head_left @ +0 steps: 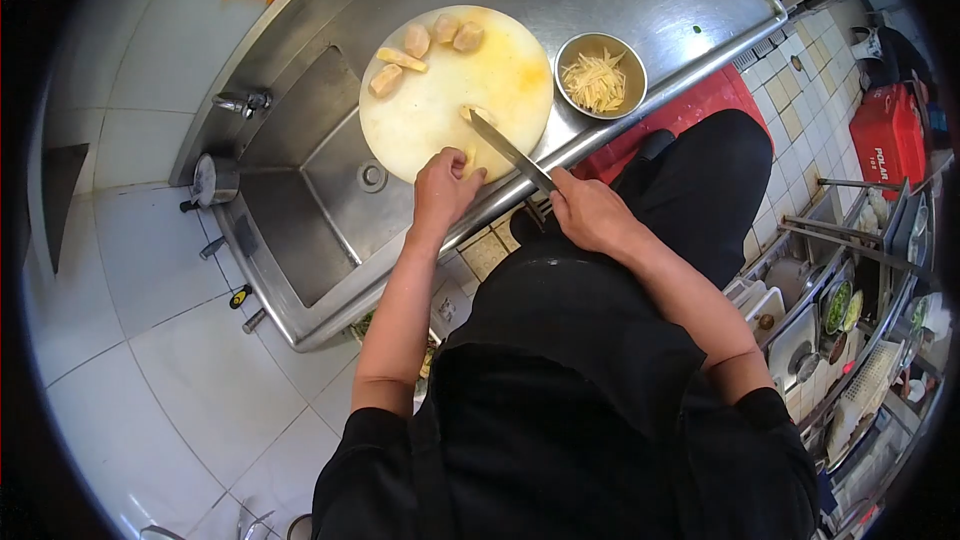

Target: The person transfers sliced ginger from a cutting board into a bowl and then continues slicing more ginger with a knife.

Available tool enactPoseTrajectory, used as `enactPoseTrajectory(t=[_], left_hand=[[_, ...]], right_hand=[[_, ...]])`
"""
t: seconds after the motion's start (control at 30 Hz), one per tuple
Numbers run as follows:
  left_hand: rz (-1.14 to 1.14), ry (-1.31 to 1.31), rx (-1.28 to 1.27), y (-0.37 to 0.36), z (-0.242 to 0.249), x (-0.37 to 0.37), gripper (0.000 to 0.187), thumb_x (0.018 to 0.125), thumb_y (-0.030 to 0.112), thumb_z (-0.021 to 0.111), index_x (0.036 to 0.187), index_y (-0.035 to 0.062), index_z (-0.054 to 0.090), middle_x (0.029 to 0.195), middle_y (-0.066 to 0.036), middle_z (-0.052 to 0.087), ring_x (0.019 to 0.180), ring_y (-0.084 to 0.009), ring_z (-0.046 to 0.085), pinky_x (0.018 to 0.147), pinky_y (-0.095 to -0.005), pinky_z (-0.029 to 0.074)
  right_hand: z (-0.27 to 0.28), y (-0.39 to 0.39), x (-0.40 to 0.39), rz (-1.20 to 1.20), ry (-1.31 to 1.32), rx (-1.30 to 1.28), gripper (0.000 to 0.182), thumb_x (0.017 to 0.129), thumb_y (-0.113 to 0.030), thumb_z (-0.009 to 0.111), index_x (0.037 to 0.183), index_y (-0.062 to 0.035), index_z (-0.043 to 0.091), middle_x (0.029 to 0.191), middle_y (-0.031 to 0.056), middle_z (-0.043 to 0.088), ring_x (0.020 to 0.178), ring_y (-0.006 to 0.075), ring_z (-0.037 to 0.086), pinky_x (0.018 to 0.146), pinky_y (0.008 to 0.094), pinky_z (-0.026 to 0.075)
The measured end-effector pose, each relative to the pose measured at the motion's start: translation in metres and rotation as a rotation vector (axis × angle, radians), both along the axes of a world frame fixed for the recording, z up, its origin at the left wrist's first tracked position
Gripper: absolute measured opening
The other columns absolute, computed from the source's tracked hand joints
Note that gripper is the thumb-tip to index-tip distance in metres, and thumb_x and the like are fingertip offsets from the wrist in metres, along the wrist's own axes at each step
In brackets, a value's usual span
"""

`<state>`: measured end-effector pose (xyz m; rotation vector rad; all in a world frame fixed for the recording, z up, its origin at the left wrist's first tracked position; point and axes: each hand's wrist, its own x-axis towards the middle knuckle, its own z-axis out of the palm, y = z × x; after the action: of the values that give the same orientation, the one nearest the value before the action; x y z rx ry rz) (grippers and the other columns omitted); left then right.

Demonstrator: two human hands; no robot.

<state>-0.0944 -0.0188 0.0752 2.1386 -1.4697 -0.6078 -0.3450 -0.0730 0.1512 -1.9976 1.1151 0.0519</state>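
Left grip: the left hand (448,185) has thumb and fingers bent nearly together at the board's front edge; a yellow strip (470,159) sits pinched between them.
Right grip: the right hand (592,212) is closed around the handle of a knife (510,152); the hand is just beyond the front edge of the tabletop (660,25).
Knife: blade angled inward over the board; tip just beside a small pale slice (477,113).
Cutting board (450,90): round, white, yellow-stained toward its right edge; it lies partly over the sink (310,160) and reaches close to the tabletop's front edge.
Board, far edge: four rounded pale lumps (417,40) in an arc; one longer yellow piece (402,59) among them.
Bowl (641,67): metal, on the tabletop to the right of the board, near the front edge; it contains pale yellow shreds (594,82).
Tap (243,102): at the sink's back edge; a metal pot (216,180) is at the sink's left edge.
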Motion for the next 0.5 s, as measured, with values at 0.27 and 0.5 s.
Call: enactPoseTrajectory(t=[0.27,0.5], left_hand=[[-0.182,-0.044,-0.163,-0.002,-0.016,0.025,0.022,0.084,0.007,0.071,0.106,0.0036,0.069,0.111,-0.013,0.069,0.102,-0.0314,0.065,0.093,-0.0391,0.052],[-0.154,-0.009,-0.173,-0.003,-0.020,0.001,0.019,0.084,0.011,0.075,0.101,0.0045,0.071,0.111,-0.012,0.069,0.107,-0.0330,0.062,0.094,-0.0400,0.050]], right_hand=[[0.000,-0.004,0.009,0.085,-0.011,-0.036,0.022,0.100,-0.018,0.049,0.111,0.0010,0.051,0.087,0.0295,0.067,0.089,0.0496,0.065,0.081,0.0600,0.049],[0.009,-0.008,0.034,0.135,0.095,-0.158,0.022,0.095,-0.011,0.048,0.108,0.0049,0.054,0.087,0.0283,0.069,0.089,0.0458,0.068,0.081,0.0554,0.052]])
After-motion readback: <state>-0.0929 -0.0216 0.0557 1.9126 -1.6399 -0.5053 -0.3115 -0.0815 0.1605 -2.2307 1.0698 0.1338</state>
